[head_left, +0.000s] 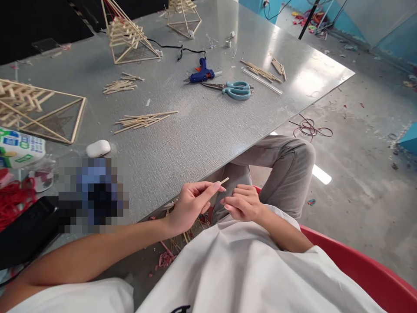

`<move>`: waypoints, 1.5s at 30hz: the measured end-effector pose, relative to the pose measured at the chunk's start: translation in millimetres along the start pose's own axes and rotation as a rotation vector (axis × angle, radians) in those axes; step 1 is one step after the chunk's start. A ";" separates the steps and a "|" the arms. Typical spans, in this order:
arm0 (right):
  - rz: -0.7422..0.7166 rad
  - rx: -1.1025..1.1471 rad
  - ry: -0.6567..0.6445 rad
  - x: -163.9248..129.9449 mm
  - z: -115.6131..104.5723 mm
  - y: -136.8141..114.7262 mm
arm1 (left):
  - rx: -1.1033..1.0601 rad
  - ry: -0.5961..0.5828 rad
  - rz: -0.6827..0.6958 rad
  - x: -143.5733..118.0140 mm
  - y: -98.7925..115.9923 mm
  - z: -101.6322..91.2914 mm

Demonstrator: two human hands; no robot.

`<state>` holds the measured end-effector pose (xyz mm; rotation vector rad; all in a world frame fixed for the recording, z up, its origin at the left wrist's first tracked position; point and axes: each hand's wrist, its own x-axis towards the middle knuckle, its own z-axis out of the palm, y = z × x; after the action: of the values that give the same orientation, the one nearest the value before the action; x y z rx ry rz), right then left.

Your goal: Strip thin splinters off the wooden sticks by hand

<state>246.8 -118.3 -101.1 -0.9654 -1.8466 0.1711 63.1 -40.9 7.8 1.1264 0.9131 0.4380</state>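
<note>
My left hand (190,206) pinches a short wooden stick (224,180) between thumb and fingertips, just off the table's front edge and above my lap. Close to its right, my right hand (243,203) is curled closed; the inside of its fingers is hidden, so I cannot tell if anything is in it. On the table, a pile of longer wooden sticks (145,120) lies nearest my hands. Behind it are a heap of shorter sticks (120,85), a blue glue gun (200,74) and light-blue-handled scissors (236,90).
Wooden stick frames stand on the grey table (195,143) at the left (78,117) and back (127,39). More sticks (260,71) and a clear glue stick (263,81) lie at right. A white case (98,148), red cord (19,195) and a blurred patch are front left.
</note>
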 end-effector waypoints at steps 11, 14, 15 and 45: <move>0.302 -0.117 -0.354 -36.4 46.9 4.7 | 0.032 -0.013 0.028 -1.0 -3.2 0.4; 0.319 -0.061 -0.475 -27.6 53.7 1.0 | 0.047 0.007 0.031 -1.3 -0.6 1.9; 0.342 -0.003 -0.436 -23.8 50.0 0.2 | 0.052 0.006 0.034 -1.6 0.7 2.4; -0.064 -0.069 -0.061 32.5 -73.5 -2.2 | 0.214 -0.224 -0.154 7.0 0.3 1.4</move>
<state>300.3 -119.1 -41.1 -0.9568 -1.9473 0.0992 68.3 -36.6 5.5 1.2613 0.8548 0.0861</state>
